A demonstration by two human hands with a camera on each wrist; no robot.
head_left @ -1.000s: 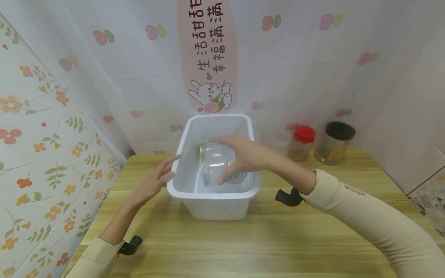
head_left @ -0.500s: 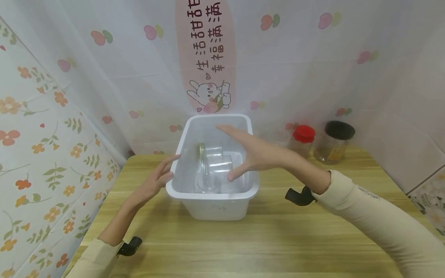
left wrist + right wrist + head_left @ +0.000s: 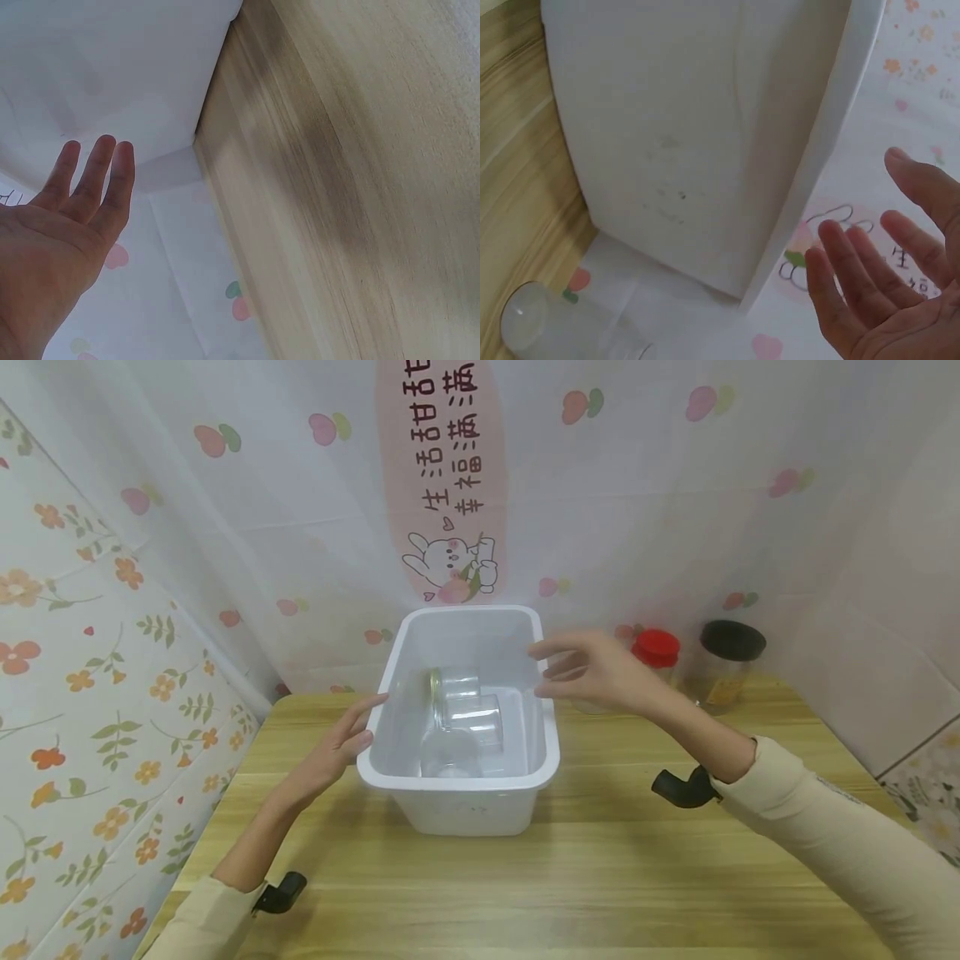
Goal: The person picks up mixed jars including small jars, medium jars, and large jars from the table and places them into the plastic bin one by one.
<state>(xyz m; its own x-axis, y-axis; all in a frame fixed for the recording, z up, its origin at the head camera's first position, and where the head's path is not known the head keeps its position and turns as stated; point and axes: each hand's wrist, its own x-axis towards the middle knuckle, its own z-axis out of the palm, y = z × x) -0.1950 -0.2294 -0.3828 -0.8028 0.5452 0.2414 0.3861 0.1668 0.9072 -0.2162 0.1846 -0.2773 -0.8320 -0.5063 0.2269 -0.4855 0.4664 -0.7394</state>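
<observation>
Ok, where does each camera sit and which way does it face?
Head: on the head, facing forward and down at the white bin; left hand, right hand and sleeves show.
Left wrist: on that wrist, facing bin and tabletop; left hand shows.
Right wrist: on that wrist, facing bin; right hand shows.
Wrist views share bin, tabletop and curtain.

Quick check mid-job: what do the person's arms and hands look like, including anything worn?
The left sleeve and right sleeve are beige, with cuffs that look turned back. The right one bears a small dark marking, unreadable here. A black, bent piece juts out beside each cuff. The left hand and right hand wear no gloves.
</observation>
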